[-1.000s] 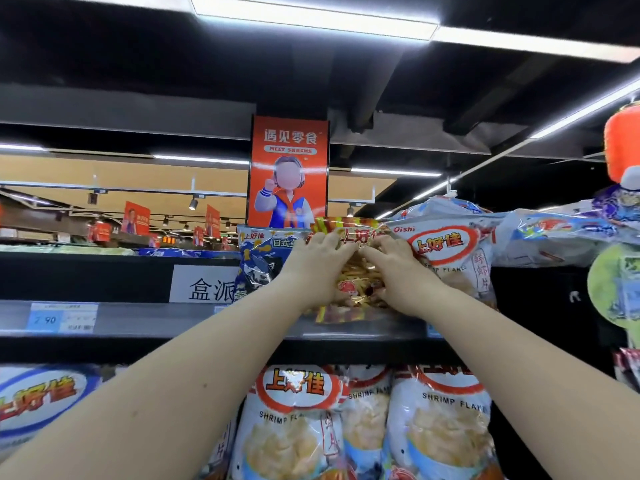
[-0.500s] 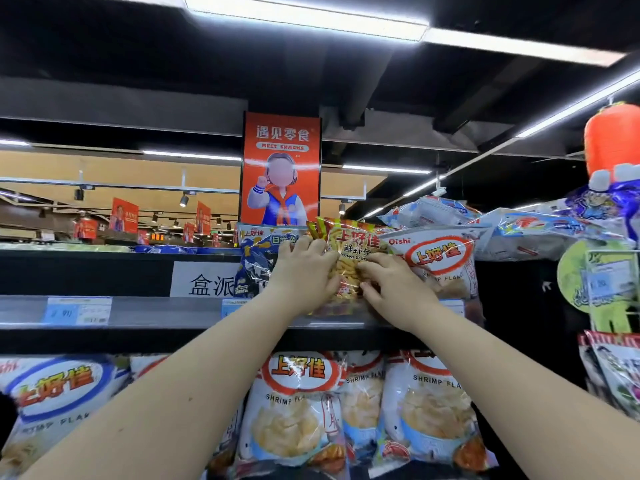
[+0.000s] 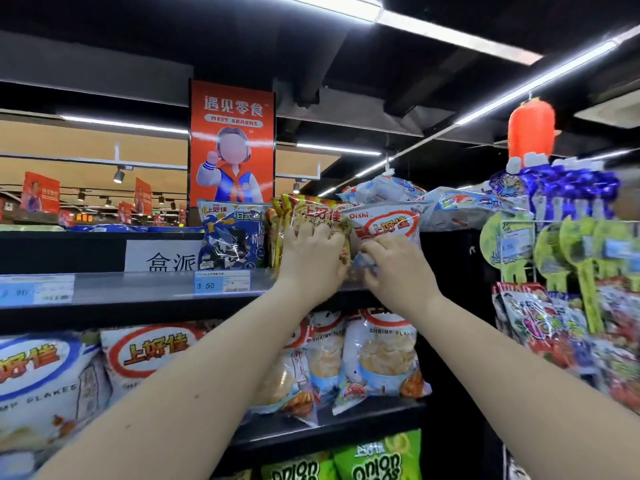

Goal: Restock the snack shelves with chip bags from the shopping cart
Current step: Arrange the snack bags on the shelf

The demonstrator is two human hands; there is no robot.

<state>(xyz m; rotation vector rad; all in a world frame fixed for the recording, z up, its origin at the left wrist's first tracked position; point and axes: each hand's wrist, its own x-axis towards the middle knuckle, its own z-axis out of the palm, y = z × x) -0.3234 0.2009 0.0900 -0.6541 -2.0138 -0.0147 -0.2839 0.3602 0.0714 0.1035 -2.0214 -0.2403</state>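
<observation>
A yellow-and-red chip bag [image 3: 313, 212] stands upright on the top shelf [image 3: 138, 289], between a dark blue bag [image 3: 233, 237] and a white Oishi shrimp-flakes bag [image 3: 386, 221]. My left hand [image 3: 311, 259] presses flat against the front of the yellow-and-red bag, fingers pointing up. My right hand [image 3: 398, 268] pinches the lower left corner of the white Oishi bag, right beside the left hand. The shopping cart is out of view.
More white bags [image 3: 446, 206] lie piled on the top shelf to the right. The shelf below holds a row of shrimp-flakes bags [image 3: 381, 355], and green onion-ring bags [image 3: 377, 462] sit lower. A side rack with hanging snacks [image 3: 554, 317] stands at right. Price tags [image 3: 221, 282] line the shelf edge.
My right hand has moved off the yellow-and-red bag to the corner of the white Oishi bag. The left hand stays on the yellow-and-red bag, which now stands more upright.
</observation>
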